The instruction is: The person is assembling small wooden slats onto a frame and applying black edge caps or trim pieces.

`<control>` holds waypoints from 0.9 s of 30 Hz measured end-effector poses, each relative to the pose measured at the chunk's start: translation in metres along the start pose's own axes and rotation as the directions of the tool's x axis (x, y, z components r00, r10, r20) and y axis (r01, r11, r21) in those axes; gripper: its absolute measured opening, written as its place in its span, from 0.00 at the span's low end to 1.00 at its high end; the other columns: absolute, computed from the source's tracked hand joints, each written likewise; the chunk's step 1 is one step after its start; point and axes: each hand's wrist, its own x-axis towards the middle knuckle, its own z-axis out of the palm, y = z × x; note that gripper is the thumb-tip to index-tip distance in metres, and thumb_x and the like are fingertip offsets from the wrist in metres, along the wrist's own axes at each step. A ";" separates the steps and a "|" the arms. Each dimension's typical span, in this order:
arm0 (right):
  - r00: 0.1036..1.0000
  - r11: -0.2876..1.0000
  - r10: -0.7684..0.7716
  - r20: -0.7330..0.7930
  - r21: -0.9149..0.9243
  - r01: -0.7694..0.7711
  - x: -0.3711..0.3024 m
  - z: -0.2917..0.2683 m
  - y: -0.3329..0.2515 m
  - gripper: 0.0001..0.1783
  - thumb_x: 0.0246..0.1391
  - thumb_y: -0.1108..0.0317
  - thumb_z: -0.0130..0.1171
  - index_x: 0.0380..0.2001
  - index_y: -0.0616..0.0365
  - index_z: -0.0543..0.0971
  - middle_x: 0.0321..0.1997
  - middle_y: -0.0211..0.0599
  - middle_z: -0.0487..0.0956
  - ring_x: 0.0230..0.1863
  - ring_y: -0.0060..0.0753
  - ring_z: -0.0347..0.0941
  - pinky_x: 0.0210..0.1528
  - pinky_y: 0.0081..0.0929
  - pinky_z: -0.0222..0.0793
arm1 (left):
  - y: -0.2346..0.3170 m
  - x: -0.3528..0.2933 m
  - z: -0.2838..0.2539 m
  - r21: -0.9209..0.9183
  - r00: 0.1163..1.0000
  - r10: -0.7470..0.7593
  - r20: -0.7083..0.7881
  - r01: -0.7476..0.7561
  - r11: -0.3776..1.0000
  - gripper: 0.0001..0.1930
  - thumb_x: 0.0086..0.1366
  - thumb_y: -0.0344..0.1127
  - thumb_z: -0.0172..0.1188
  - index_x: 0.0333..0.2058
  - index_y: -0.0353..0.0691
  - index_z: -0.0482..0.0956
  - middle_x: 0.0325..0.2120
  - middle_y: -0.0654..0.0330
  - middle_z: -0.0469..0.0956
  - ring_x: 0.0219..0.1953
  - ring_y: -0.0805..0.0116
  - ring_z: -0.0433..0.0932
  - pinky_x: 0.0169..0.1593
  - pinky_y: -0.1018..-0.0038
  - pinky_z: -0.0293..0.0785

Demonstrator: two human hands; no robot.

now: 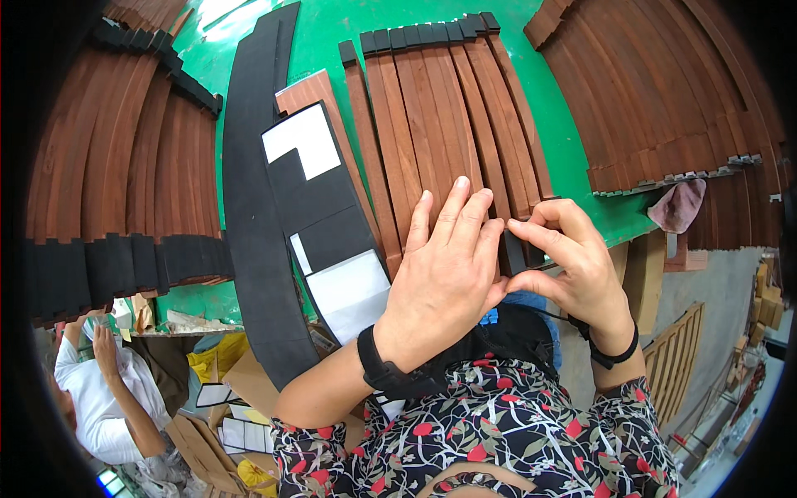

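Note:
Several reddish-brown wooden slats (425,108) lie side by side in front of me, with black pieces (423,35) on their far ends. My left hand (448,278) lies over the near part of the slats, its fingers stretched out and slightly apart, its thumb close to my right hand. Thumb and fingers of my right hand (577,261) are bent around a black end piece (514,251) at the near end of one slat. The near ends of the other slats are mostly hidden under my left hand.
Black foam sheets (259,183) with white backing patches (349,290) lie left of the slats on the green table (328,41). Slat stacks stand left (124,158) and right (656,91). A pink cloth (678,206) hangs at the right. Another person (112,390) works at lower left.

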 end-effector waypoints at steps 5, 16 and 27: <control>1.000 0.999 -0.005 0.011 -0.043 0.005 0.001 -0.001 -0.003 0.35 0.32 0.60 0.79 0.47 0.61 0.82 0.44 0.40 0.76 0.46 0.45 0.75 0.48 0.40 0.74 | 0.001 0.000 -0.001 0.009 1.000 0.000 0.007 0.000 1.000 0.35 0.46 0.45 0.78 0.53 0.37 0.77 0.62 0.52 0.69 0.70 0.50 0.63 0.71 0.45 0.55; 1.000 0.997 -0.008 0.023 -0.080 0.010 0.003 -0.003 -0.007 0.35 0.31 0.62 0.78 0.48 0.62 0.81 0.43 0.40 0.75 0.46 0.46 0.74 0.50 0.40 0.72 | 0.001 0.001 0.000 0.021 1.000 0.002 -0.010 -0.001 1.000 0.34 0.46 0.45 0.78 0.51 0.37 0.78 0.61 0.52 0.70 0.70 0.50 0.63 0.70 0.45 0.57; 0.995 0.966 0.002 0.103 -0.258 0.025 0.001 -0.006 -0.019 0.42 0.33 0.60 0.76 0.57 0.61 0.77 0.49 0.41 0.73 0.51 0.47 0.72 0.54 0.42 0.69 | 0.001 0.001 0.000 0.036 1.000 0.019 -0.022 -0.018 0.999 0.33 0.47 0.46 0.77 0.50 0.37 0.78 0.60 0.53 0.71 0.69 0.49 0.64 0.69 0.44 0.59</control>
